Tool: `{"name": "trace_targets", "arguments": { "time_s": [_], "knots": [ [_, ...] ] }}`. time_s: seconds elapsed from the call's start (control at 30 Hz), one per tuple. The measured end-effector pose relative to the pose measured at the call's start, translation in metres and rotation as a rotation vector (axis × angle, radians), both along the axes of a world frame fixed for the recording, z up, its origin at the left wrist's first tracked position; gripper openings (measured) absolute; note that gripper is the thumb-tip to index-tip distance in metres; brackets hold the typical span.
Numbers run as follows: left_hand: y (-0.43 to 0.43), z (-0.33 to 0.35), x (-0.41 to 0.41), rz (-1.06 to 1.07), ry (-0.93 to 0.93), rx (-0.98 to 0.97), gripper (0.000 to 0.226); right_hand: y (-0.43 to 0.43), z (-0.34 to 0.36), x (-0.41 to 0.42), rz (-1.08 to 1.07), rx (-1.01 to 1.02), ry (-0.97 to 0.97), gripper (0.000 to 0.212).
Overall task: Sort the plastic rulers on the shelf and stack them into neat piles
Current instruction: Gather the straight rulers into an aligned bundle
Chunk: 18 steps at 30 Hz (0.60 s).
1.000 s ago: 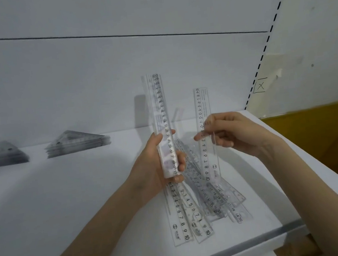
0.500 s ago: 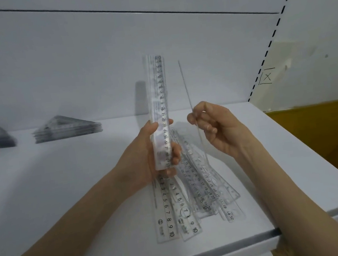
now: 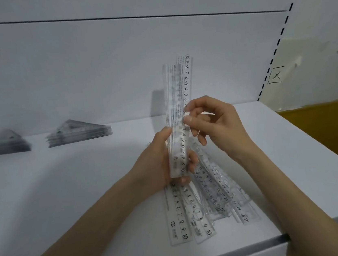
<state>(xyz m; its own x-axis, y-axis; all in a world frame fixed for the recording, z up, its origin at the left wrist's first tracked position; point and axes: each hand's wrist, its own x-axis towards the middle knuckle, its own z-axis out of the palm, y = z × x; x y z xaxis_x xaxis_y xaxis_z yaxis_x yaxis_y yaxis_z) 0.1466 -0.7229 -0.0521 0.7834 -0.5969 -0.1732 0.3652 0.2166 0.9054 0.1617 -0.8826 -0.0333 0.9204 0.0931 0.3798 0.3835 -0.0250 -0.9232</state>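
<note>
Gathering step: your left hand [image 3: 157, 163] grips an upright bundle of rulers [image 3: 174, 97], your right hand [image 3: 219, 126] pinches another ruler [image 3: 187, 76] against it; next, square their edges.

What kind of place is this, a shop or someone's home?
Likely a shop or stockroom, not certain: a white shelf with a slotted upright, set squares in piles at the back, and many clear rulers loose on it.

Ruler [image 3: 188, 76] from right hand [image 3: 217, 126] onto bundle [image 3: 173, 106]
</note>
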Motion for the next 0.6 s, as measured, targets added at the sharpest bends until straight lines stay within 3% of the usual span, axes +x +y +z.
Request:
{"name": "trace_targets", "arguments": {
  "time_s": [0.43,0.53,0.6],
  "knots": [
    [0.004,0.004,0.002,-0.010,-0.026,-0.042,0.036,0.009,-0.011,0.000,-0.203,-0.525,-0.271,0.017],
    [0.004,0.004,0.003,0.017,-0.035,-0.073,0.035,-0.005,-0.007,0.000,-0.232,-0.494,-0.185,0.026],
    [0.006,0.003,0.005,0.045,-0.029,-0.094,0.030,-0.021,-0.007,-0.002,-0.255,-0.673,-0.062,0.035]
  ]
}}
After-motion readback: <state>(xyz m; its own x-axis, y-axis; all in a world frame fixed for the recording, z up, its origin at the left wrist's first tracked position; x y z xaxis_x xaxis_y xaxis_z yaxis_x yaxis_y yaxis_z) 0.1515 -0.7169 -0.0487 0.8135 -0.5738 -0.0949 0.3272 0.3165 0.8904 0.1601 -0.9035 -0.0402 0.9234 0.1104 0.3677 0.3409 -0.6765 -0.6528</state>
